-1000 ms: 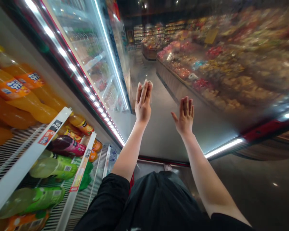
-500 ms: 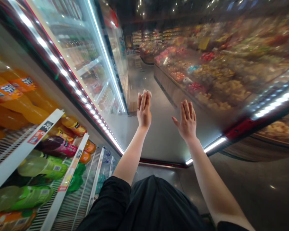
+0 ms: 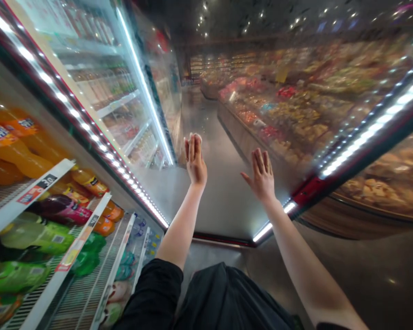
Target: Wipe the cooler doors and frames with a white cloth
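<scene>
My left hand (image 3: 194, 159) lies flat on the fogged glass door (image 3: 227, 201) of a drinks cooler, fingers straight and together, holding nothing. My right hand (image 3: 261, 176) presses the same pane a little to the right, fingers stretched out and slightly apart, also holding nothing. The door stands swung out from the cooler, its lit red-and-white frame (image 3: 351, 151) running along its right edge. Through the glass I see the shop aisle and shelves of packaged goods.
To my left are the cooler's wire shelves (image 3: 86, 293) with orange soda bottles (image 3: 17, 151), green bottles (image 3: 37, 238) and white price rails (image 3: 30, 192). A neighbouring cooler door (image 3: 117, 101) with a light strip stands behind. A display counter of goods (image 3: 382, 188) lies at right.
The glass door has swung further over to the left, its lit frame rising at right. Both hands stayed flat on the pane and shifted slightly left and down with it.
</scene>
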The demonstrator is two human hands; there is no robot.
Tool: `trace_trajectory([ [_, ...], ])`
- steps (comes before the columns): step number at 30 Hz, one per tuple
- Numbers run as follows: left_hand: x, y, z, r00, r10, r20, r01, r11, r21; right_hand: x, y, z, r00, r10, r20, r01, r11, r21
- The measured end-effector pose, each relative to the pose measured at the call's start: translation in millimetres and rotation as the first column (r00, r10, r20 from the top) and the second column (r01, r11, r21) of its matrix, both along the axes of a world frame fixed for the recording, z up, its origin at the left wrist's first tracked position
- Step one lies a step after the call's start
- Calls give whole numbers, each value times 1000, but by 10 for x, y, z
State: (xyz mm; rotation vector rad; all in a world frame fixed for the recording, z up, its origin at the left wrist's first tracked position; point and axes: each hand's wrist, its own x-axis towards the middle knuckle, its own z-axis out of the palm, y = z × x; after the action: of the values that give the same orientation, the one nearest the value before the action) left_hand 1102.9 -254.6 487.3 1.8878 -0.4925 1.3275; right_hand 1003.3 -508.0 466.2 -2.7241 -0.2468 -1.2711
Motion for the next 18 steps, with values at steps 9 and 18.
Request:
trace_trajectory([
  [9,-322,-755,-276,976,-144,-161,162,981,107,-387,-501,126,997,56,53,-53,998,-44],
  [18,-440,-1147,-500,970,-97,-224,28,955,-294,-699,-1310,136,985,-52,167,70,992,-104],
])
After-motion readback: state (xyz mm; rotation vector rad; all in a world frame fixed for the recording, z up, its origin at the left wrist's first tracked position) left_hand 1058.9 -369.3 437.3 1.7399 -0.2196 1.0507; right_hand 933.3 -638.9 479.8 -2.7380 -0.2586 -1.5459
